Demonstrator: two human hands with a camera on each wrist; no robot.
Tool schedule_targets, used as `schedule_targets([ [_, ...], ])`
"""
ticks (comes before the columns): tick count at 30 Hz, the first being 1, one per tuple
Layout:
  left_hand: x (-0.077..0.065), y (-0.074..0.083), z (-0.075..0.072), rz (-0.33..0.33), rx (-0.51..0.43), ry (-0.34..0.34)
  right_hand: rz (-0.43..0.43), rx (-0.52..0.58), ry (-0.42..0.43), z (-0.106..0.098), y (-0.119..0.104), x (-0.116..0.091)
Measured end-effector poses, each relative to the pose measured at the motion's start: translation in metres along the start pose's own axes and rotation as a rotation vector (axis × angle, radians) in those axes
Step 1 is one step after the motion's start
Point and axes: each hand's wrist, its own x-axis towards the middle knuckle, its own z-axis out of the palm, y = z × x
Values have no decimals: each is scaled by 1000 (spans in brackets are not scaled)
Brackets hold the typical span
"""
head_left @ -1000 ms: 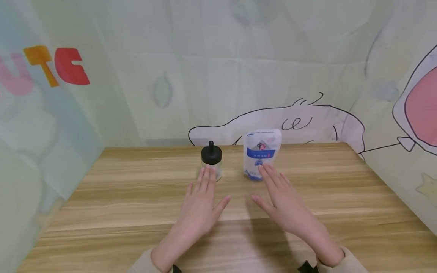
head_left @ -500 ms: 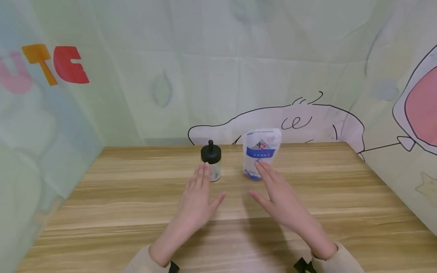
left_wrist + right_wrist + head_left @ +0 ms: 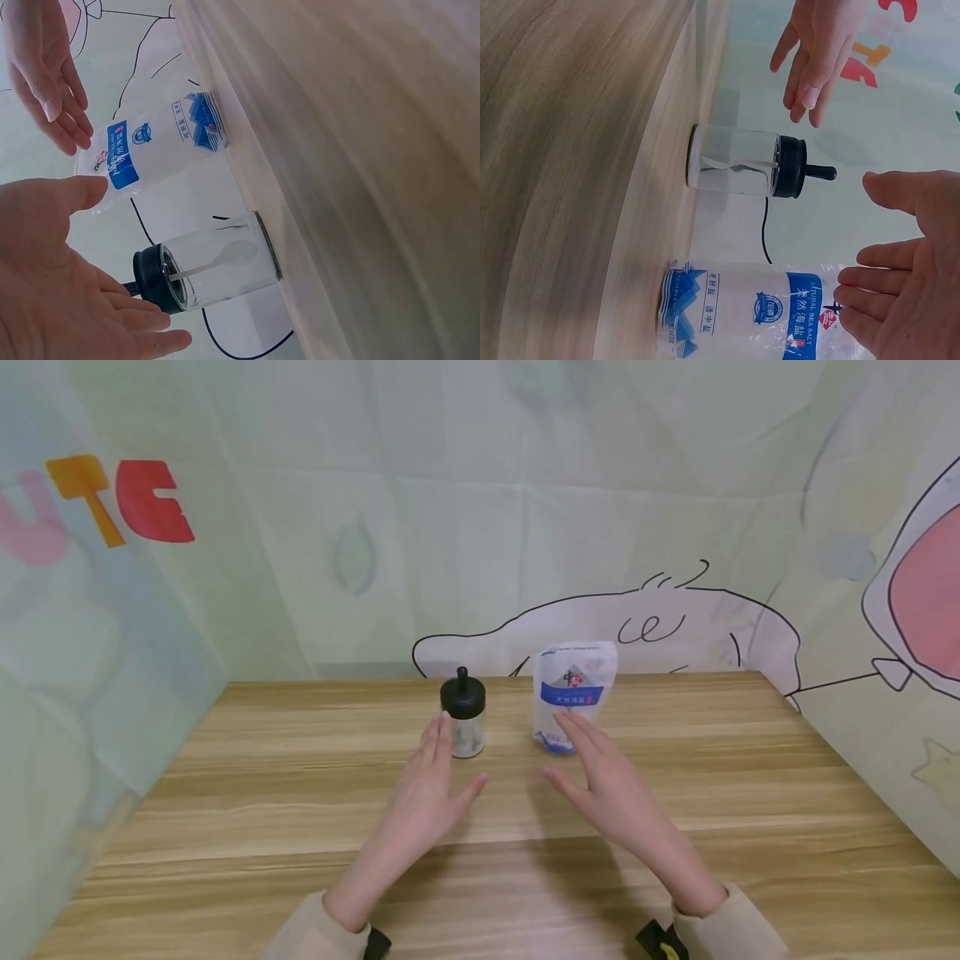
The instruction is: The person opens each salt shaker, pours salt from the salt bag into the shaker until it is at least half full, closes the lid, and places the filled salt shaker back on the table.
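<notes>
Left hand (image 3: 423, 797), right hand (image 3: 618, 789) hover straight-fingered, empty, before jar (image 3: 467, 714) and salt pouch (image 3: 573, 689); wood-grain table (image 3: 285, 777), cartoon-printed backdrop (image 3: 465, 543).

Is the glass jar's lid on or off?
On: the black lid caps the glass jar; the right wrist view shows it seated over the mouth, with no gap visible.

Glass jar (image 3: 739, 160) stands on wood-grain table (image 3: 570, 150); sea salt pouch (image 3: 739, 315) just beside it; left hand (image 3: 821, 56) hovers off the jar's other side; right hand (image 3: 922, 289), fingers outstretched, near the jar's black lid (image 3: 790, 166).
</notes>
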Motion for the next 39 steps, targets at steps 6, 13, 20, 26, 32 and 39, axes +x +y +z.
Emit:
schedule_targets([
  [6, 2, -2, -3, -19, -31, -32, 18, 20, -2, 2, 0, 3],
  [13, 5, -7, -4, -24, -107, -11, 27, 81, 0, 6, 1, 7],
  [20, 10, -10, -3, -46, -279, 14, 0, 112, 18, 10, 0, 12],
  [26, 15, -12, -2, -83, -379, 46, -6, 142, 31, 13, 1, 14],
  [32, 20, -16, 1, -114, -414, 34, 14, 182, 32, 14, 1, 18],
  [39, 29, -20, 3, -166, -467, 14, 28, 241, 38, 20, 3, 23],
])
